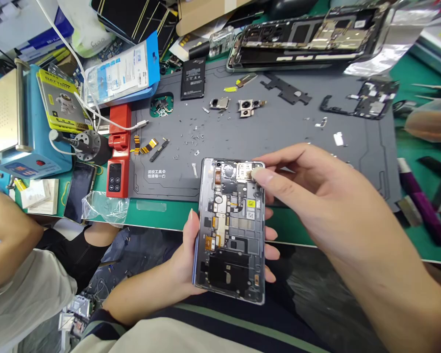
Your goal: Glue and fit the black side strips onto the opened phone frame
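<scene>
My left hand (191,255) is wrapped round an opened smartphone (238,225), its thumb on the left edge and its fingertips showing along the right edge. The phone's back is off, so its flex cables, brackets and black panel are bare. At the phone's top right corner, my right hand (316,186) is closed: the thumb rests against a silver metal part (243,171) and the forefinger lies at the top edge. Whether that part is loose cannot be made out. Beyond the phone, small screws (194,137) lie scattered on the grey work mat (286,132).
Camera modules (247,107), a battery (193,78), black brackets (284,89) and another opened phone (301,41) lie at the back. A red device (118,147) and a blue machine (40,127) stand left. Another person's arm (7,235) is at far left; tools (422,201) lie right.
</scene>
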Demonstrator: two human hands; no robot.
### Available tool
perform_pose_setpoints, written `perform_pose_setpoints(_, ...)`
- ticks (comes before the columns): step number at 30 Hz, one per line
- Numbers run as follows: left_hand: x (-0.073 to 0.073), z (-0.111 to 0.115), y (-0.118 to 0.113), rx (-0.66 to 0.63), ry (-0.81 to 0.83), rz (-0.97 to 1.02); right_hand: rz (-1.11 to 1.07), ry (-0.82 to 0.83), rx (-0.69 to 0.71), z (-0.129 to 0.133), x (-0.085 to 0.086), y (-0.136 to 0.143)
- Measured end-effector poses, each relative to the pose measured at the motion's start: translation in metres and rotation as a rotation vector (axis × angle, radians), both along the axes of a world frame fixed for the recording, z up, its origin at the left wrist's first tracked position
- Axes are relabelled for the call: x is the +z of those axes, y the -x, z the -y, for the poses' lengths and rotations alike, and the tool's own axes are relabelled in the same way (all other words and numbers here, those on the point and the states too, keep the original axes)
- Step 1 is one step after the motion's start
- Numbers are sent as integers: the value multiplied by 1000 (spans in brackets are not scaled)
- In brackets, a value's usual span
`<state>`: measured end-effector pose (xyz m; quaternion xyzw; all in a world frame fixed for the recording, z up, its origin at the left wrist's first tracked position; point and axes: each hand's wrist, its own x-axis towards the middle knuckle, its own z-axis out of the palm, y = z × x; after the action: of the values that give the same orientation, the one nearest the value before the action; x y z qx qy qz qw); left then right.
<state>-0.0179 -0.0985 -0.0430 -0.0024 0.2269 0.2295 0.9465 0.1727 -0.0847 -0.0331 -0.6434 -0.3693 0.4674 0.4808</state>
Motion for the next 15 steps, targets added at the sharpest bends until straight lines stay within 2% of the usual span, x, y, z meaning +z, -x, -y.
perform_pose_setpoints(7,2,-1,-1,-9,-51,-15,-33,-7,-7,3,4,0)
perform_pose_setpoints(15,1,1,1,-6,-38,-32,-95,27,5,6,7,1)
